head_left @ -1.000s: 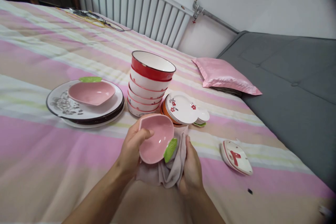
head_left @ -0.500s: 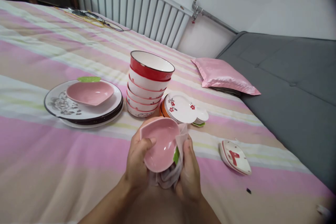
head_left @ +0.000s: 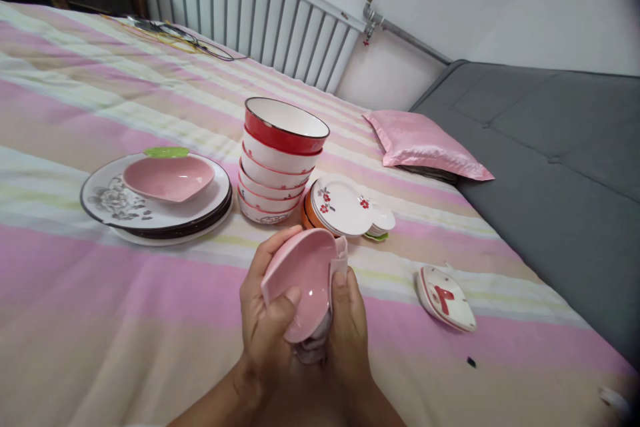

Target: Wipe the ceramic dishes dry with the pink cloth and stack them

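My left hand [head_left: 265, 323] grips a small pink dish [head_left: 303, 273] by its near rim, thumb inside the hollow, with the dish tilted up on edge. My right hand [head_left: 345, 327] presses a pale cloth [head_left: 340, 263] against the dish's right side and back; most of the cloth is hidden behind the dish and fingers. Both hands hover low over the striped bedspread [head_left: 100, 293], just in front of a stack of red-and-white bowls [head_left: 280, 160].
A matching pink dish with a green leaf [head_left: 167, 177] lies on a stack of flowered plates [head_left: 125, 210] at the left. Small floral saucers [head_left: 345, 207] lean by the bowls. A white dish with a red mark [head_left: 447, 298] lies right. Pink pillow [head_left: 425, 143], grey mattress [head_left: 560, 200], radiator [head_left: 270, 20] behind.
The pink dish has been turned more upright in my left hand and its green leaf is now hidden. My right hand has closed in with the cloth against its side.
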A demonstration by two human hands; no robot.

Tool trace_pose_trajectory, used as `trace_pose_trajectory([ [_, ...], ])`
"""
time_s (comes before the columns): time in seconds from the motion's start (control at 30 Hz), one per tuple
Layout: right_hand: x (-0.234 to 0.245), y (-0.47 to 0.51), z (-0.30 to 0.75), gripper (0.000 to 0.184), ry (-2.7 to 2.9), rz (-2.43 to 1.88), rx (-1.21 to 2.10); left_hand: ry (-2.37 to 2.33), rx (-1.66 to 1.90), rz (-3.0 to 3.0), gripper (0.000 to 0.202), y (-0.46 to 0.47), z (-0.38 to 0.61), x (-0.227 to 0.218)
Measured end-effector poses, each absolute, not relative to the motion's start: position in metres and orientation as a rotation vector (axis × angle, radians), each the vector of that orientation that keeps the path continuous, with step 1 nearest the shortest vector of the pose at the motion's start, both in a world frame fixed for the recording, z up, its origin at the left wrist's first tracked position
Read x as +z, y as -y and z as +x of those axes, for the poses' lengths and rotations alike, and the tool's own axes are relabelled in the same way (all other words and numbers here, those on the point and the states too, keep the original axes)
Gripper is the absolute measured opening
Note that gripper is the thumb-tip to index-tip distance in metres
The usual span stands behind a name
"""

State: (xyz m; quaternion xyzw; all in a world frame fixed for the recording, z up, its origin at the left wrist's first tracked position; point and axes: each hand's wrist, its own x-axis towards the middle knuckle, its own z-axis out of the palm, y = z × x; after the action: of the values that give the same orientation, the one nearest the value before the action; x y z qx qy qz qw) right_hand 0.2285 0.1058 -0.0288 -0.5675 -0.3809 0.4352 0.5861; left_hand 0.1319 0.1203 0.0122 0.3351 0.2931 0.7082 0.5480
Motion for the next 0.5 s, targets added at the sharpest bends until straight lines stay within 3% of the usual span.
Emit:
trace_pose_trajectory([
  [0.5,-0.02,-0.112,0.227,0.039,0.937,-1.236,1.01,-0.647,1.509,0.671,0.037,-0.132,0.126,0.016],
])
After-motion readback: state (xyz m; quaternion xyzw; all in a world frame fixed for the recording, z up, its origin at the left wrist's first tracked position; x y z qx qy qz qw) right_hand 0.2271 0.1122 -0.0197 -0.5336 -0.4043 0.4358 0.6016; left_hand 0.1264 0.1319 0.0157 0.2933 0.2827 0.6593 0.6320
